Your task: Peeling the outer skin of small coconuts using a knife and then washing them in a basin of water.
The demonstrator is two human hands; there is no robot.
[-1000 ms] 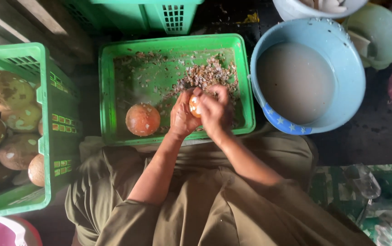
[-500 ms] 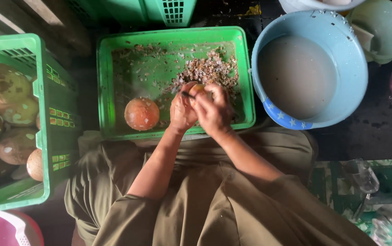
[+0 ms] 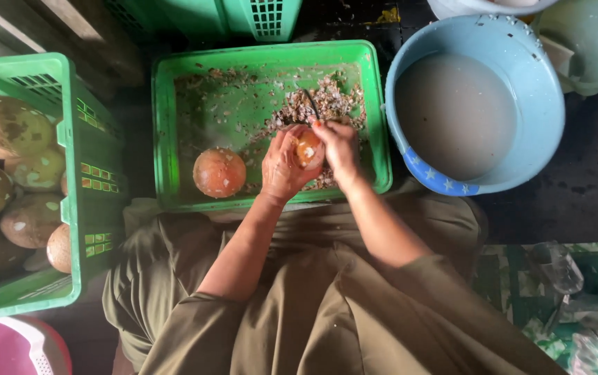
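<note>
My left hand [image 3: 281, 167] cups a small round orange-brown fruit [image 3: 308, 148] over a shallow green tray [image 3: 163, 139]. My right hand [image 3: 337, 142] presses against the fruit from the right and grips a knife, whose dark blade [image 3: 310, 105] points away from me above the fruit. Brownish peelings [image 3: 330, 104] are heaped in the tray behind my hands. A second round brown fruit [image 3: 219, 172] lies in the tray just left of my left hand.
A green crate [image 3: 69, 208] on the left holds several large mottled brown fruits [image 3: 7, 125]. A blue basin [image 3: 410, 160] of cloudy water stands to the right, a pale green bowl [image 3: 587, 42] behind it. Another green crate [image 3: 257, 17] sits beyond the tray.
Both hands stay together over the tray. The fruit has turned in my left hand, and the knife blade now shows beyond my fingers.
</note>
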